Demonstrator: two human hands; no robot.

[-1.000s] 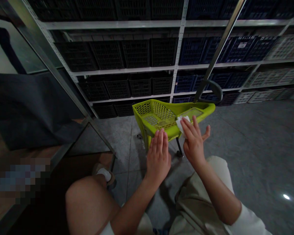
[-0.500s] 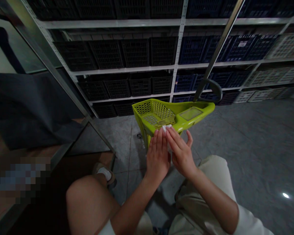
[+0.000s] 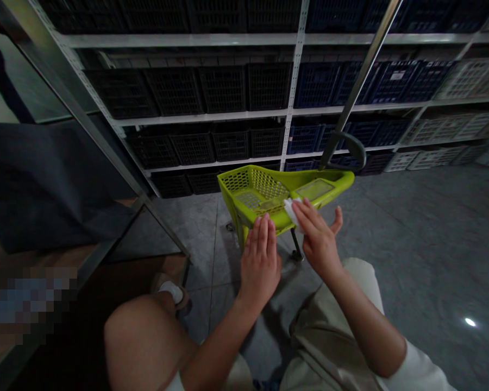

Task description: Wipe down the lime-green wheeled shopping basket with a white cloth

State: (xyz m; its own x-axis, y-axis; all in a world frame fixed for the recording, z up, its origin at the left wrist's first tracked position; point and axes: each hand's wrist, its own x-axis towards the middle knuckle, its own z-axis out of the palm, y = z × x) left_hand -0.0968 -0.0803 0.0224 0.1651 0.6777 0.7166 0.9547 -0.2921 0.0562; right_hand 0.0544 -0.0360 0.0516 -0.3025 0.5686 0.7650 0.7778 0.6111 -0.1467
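Okay, nearest on my feed: left hand (image 3: pixel 261 266), fingers straight and side by side, tips at the near edge of the green basket (image 3: pixel 283 219). Right hand (image 3: pixel 320 241) holds a white tissue (image 3: pixel 290 210) under its fingers at that same edge, little finger sticking out, thumb hidden from me. Tissue's ahead-left of the right hand, the nearer one. Basket's ahead of both, long axis roughly left-right, mesh end left, narrow end right. Floor (image 3: pixel 411 233) runs rightward, giving room; metal frame (image 3: pixel 167 228) limits the left. Beyond: dark handle (image 3: pixel 357 146), then shelving (image 3: pixel 224 115) with crates (image 3: pixel 222 89).
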